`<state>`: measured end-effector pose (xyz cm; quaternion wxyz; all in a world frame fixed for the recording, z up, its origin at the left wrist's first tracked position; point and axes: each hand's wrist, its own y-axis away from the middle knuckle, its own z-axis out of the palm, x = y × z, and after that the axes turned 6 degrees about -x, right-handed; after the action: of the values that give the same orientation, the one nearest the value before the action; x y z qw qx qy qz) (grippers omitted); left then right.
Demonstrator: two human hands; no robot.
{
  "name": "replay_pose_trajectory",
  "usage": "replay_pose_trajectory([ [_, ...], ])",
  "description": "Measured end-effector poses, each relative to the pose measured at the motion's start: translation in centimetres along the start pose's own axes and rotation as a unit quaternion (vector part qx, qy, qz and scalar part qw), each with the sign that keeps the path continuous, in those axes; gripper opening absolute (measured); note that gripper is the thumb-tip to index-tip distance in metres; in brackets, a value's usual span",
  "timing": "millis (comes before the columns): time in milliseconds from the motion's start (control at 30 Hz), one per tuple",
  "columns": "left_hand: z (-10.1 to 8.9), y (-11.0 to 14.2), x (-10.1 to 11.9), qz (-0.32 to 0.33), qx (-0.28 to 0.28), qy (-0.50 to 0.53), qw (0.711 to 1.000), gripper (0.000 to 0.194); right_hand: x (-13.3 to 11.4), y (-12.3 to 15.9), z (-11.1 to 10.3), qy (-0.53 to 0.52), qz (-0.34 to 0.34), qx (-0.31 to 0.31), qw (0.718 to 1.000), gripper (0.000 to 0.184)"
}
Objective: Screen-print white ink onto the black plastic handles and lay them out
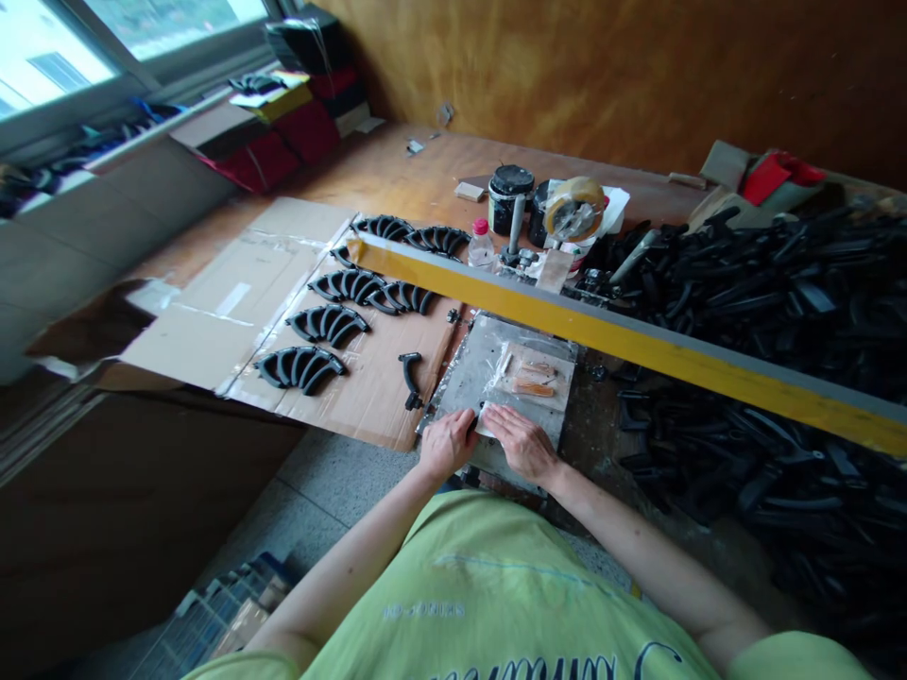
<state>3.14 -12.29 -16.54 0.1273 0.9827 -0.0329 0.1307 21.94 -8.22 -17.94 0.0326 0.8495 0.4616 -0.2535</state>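
Observation:
My left hand (pixel 448 444) is closed at the near edge of a grey metal plate (pixel 468 364), with a bit of a small black part (pixel 473 425) showing at its fingertips. Most of that part is hidden by the fingers. Beside it, my right hand (pixel 522 446) presses a small white cloth or paper (pixel 485 419) with its fingers held together. Just beyond the hands, a clear plastic sheet (pixel 559 370) lies on the plate with an orange-brown printed piece (pixel 533 380) on it. A single black curved handle (pixel 410 381) rests on the cardboard to the left.
Rows of black curved handles (pixel 327 324) lie on flattened cardboard (pixel 205 326). A yellow-and-grey bar (pixel 624 340) crosses above the plate. Behind it stand a black-lidded tub (pixel 510 198), a pink-capped bottle (pixel 481 247) and a tape roll (pixel 574 210). Black parts (pixel 765 293) are heaped right.

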Motion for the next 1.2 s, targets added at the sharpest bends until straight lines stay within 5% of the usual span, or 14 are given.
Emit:
replay_pose_trajectory([
  [133, -0.1, 0.0, 0.2, -0.006, 0.007, -0.002, 1.0, 0.029, 0.1, 2.6, -1.1, -0.029, 0.003, -0.007, 1.0, 0.048],
  [233, -0.2, 0.0, 0.3, -0.007, 0.009, -0.006, 1.0, 0.03, 0.3, 3.3, -2.0, -0.095, 0.079, 0.016, 0.992, 0.043],
  [367, -0.3, 0.0, 0.4, -0.012, 0.007, -0.009, 1.0, 0.028, 0.6, 0.6, -2.5, -0.192, 0.22, 0.059, 0.954, 0.026],
  [467, -0.5, 0.1, 0.4, -0.009, 0.005, -0.011, 1.0, 0.028, 0.7, -2.4, -1.9, -0.205, 0.267, 0.029, 0.941, 0.016],
  [733, -0.6, 0.1, 0.4, -0.02, -0.013, 0.017, 1.0, 0.026, 0.2, -6.2, -0.4, -0.061, 0.253, -0.07, 0.963, 0.016],
  [967, -0.4, 0.1, 0.3, -0.023, -0.003, 0.021, 1.0, 0.028, 0.6, -1.5, -0.7, -0.069, 0.258, -0.11, 0.957, 0.013],
  [1067, -0.4, 0.1, 0.3, -0.022, 0.006, 0.017, 1.0, 0.028, 0.6, -1.0, -1.4, -0.092, 0.283, -0.088, 0.951, 0.013],
  [1200, -0.3, 0.2, 0.2, -0.022, 0.011, 0.016, 1.0, 0.025, 0.0, -4.0, -1.4, -0.093, 0.279, -0.052, 0.954, 0.013],
])
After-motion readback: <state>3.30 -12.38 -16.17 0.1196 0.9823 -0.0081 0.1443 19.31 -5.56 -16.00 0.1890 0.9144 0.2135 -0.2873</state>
